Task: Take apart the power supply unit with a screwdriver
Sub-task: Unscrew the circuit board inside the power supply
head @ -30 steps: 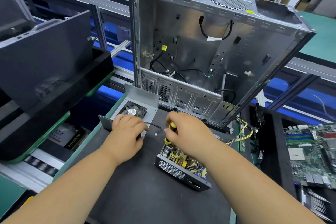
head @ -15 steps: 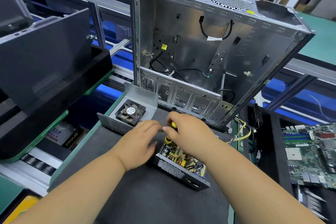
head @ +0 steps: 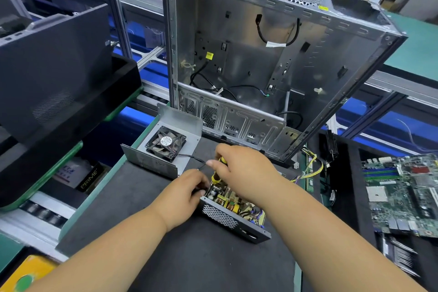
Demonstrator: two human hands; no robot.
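Your right hand (head: 244, 170) curls its fingers (head: 212, 162) round the yellow-and-black screwdriver (head: 216, 176), held upright with its tip down in the far left corner of the power supply unit (head: 233, 214). The unit lies open-topped on the dark tabletop (head: 189, 263) in front of you, its circuit board bare and its meshed wall facing you. Your left hand (head: 183, 194) grips the unit's left end, fingers bent against the wall. Just beyond lies the removed metal cover (head: 189, 149) with 1 fan (head: 166, 142) on it. The empty computer case (head: 272, 66) stands behind, and a motherboard (head: 403, 194) lies well to the right.
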